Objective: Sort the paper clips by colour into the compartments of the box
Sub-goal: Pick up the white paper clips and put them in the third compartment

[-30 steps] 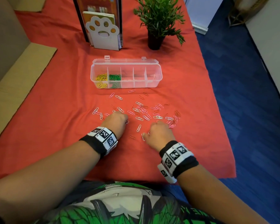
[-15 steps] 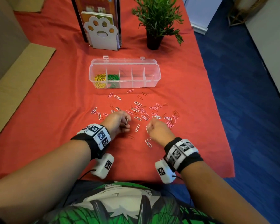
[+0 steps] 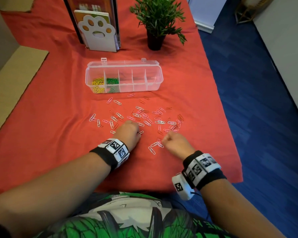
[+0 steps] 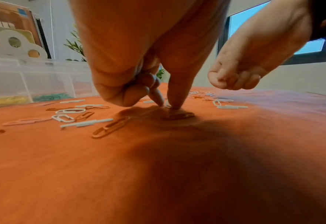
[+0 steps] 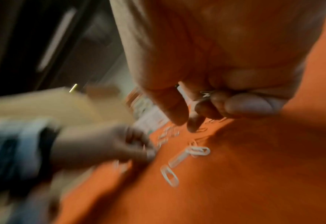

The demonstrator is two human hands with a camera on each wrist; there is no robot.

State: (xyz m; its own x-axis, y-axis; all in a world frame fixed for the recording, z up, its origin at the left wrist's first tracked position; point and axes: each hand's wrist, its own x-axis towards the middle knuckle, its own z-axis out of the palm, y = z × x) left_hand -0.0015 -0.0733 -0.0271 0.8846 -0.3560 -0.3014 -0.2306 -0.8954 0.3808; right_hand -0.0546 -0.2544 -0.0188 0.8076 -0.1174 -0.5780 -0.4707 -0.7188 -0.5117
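Note:
A clear compartment box stands on the red cloth, with yellow clips in its leftmost compartment and green clips in the one beside it. Several pink, white and red loose clips lie in front of it. My left hand has its thumb and forefinger tips down on the cloth, pinching at a clip, other fingers curled. My right hand is fisted just right of it, gripping white clips in its curled fingers, thumb and forefinger pointing down over another clip.
A white paw-shaped book holder and a potted plant stand behind the box. Cardboard lies along the left. The table's right edge drops to blue floor. A few white clips lie between my hands.
My left wrist, raised half a second ago, has dropped back to the cloth with fingertips down. My right hand stays fisted and has shifted slightly right, over the clips.

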